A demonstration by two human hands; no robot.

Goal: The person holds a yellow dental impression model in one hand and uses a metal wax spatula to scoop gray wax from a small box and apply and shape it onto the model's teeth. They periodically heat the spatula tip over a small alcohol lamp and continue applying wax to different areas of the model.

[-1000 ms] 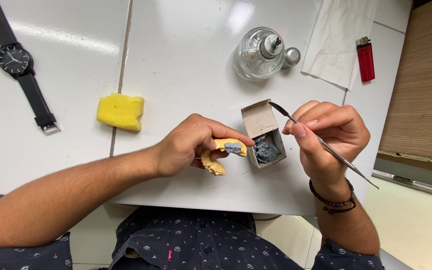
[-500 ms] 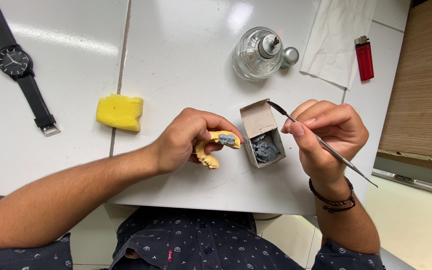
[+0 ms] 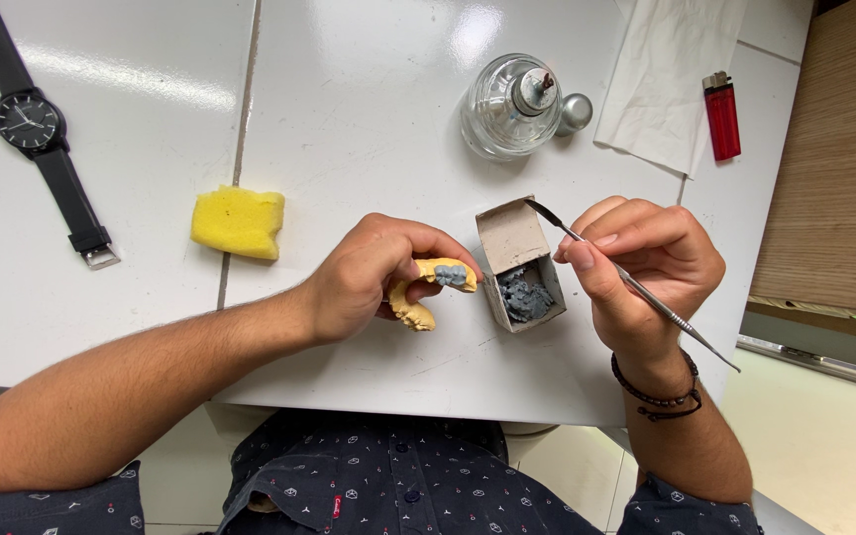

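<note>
The left hand [image 3: 369, 277] is closed around a yellow dental cast [image 3: 426, 293], thumb and fingers pinching it so that a patch of grey wax [image 3: 451, 274] on its upper end shows. The cast sits near the middle of the white table [image 3: 349, 119], just at 9 o'clock of a small open cardboard box [image 3: 519, 260] holding grey wax lumps. The right hand [image 3: 646, 260] grips a thin metal carving tool [image 3: 636, 287] like a pen, its flat tip pointing to 10 o'clock above the box's raised flap. At 12 o'clock of the box stands a glass spirit lamp [image 3: 509, 107]; a red lighter [image 3: 721, 115] lies at 1 o'clock, a yellow sponge [image 3: 238, 222] at 9 o'clock, a black wristwatch [image 3: 37, 129] at 10 o'clock
</note>
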